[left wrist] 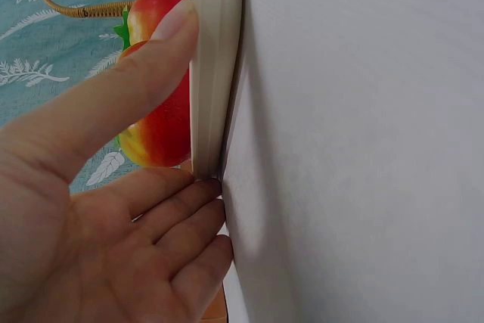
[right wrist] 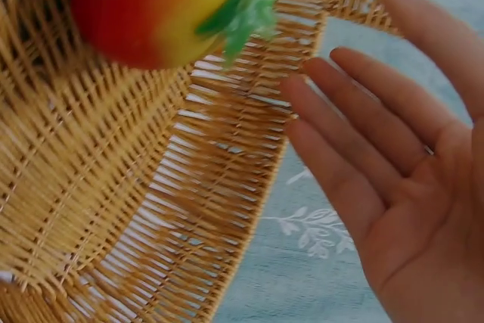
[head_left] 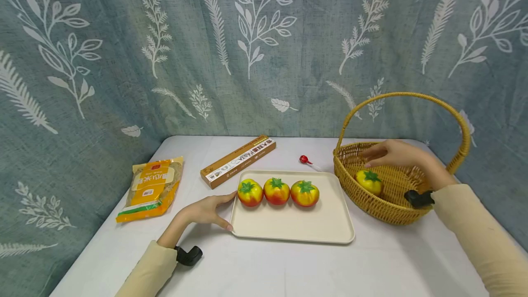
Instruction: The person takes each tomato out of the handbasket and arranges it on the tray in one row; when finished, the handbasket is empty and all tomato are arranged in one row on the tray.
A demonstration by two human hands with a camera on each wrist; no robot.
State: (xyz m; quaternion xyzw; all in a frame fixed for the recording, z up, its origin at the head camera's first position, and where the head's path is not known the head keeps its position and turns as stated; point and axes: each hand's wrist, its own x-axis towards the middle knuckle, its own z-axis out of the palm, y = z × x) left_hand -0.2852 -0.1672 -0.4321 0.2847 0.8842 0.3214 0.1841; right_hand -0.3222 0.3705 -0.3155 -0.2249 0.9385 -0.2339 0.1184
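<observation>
Three red-and-yellow tomatoes (head_left: 277, 191) with green leafy tops sit in a row at the back left of a cream tray (head_left: 288, 226). My left hand (head_left: 205, 210) is at the tray's left side, thumb and fingers spread and fairly straight, touching its rim (left wrist: 214, 58). A similar tomato (head_left: 369, 182) lies inside the wicker basket (head_left: 385, 214), against its left wall. Above that tomato, my right hand (head_left: 398, 154) reaches into the basket. In the right wrist view its fingers (right wrist: 363, 122) are extended, apart from the tomato (right wrist: 162, 9), and hold nothing.
The basket's tall handle (head_left: 406, 94) arches over the right arm. Behind the tray lie a pasta box (head_left: 238, 161) and a red lollipop (head_left: 304, 159). An orange grain bag (head_left: 151, 188) lies at the left. A patterned curtain (head_left: 264, 81) hangs behind the white table (head_left: 255, 269).
</observation>
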